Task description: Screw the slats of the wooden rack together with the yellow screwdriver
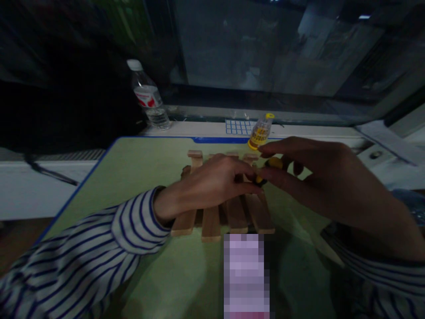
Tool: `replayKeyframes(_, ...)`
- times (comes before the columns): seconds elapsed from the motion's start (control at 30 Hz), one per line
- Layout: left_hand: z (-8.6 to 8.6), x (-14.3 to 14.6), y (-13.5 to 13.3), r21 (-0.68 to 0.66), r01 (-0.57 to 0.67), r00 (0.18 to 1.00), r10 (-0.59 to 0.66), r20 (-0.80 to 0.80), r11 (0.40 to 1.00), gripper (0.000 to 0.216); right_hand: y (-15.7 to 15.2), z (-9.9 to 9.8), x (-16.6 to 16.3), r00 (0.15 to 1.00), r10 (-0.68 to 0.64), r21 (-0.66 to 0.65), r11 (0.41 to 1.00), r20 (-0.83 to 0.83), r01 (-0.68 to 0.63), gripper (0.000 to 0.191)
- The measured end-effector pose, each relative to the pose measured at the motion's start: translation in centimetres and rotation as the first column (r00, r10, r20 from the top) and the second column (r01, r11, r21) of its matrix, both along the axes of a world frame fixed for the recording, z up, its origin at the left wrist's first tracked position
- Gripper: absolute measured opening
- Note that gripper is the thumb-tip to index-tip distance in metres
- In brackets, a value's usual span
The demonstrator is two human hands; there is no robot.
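Note:
A rack of several wooden slats [232,215] lies on the green desk mat [139,168]. My left hand [209,181] rests palm down across the slats, its fingers together and pinching at a small yellow and black object [265,170]. My right hand [308,173] comes in from the right and grips the same object between thumb and fingers. What the object is cannot be made out in the dim light. A small clear bottle with a yellow cap and label [261,131] stands tilted just behind the slats.
A plastic water bottle [148,95] stands on the white window ledge at the back left. A blue grid sheet [238,126] lies on the ledge. Papers [388,139] sit at the right. A blurred pink patch [246,274] covers the near edge.

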State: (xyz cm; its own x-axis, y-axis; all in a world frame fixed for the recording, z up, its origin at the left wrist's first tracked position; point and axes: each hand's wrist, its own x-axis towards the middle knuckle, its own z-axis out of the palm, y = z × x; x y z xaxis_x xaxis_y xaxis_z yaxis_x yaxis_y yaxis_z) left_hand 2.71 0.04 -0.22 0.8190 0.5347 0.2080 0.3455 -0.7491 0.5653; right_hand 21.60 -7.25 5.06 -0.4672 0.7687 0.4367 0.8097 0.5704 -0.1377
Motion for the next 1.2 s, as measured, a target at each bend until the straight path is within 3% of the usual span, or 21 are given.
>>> replayKeyframes(0.1, 0.09, -0.05, -0.04, 0.007, 0.012, 1.0, -0.012, -0.007, 1.0, 0.019, -0.51, 0.46, 0.04, 0.998, 0.029, -0.017, 0.999, -0.048, -0.03, 0.03)
replayKeyframes(0.27, 0.18, -0.05, -0.08, -0.001, 0.011, 1.0, -0.011, -0.009, 1.0, 0.018, -0.79, 0.69, 0.34, 0.994, 0.113, -0.023, 0.993, 0.007, -0.113, 0.025)
replayKeyframes(0.4, 0.16, -0.06, 0.03, -0.039, 0.026, 0.999, -0.027, -0.032, 0.999, 0.019, -0.64, 0.55, 0.55, 0.996, 0.088, 0.01, 0.996, 0.021, -0.088, 0.018)
replayKeyframes(0.73, 0.61, -0.23, -0.23, -0.116, 0.085, 0.996, -0.086, -0.009, 0.99, 0.017, -0.92, 1.01, 0.05, 0.998, 0.004, -0.047, 0.999, 0.055, -0.002, 0.013)
replayKeyframes(0.93, 0.47, -0.02, -0.43, -0.047, 0.006, 1.0, -0.005, 0.024, 0.999, 0.018, -0.8, 0.78, 0.03, 0.998, 0.02, -0.043, 0.999, 0.067, -0.017, 0.017)
replayKeyframes(1.2, 0.2, -0.16, -0.12, -0.031, 0.025, 0.999, -0.025, 0.026, 0.999, 0.014, -0.72, 0.52, -0.03, 0.998, 0.064, -0.043, 0.997, 0.02, -0.063, 0.02)
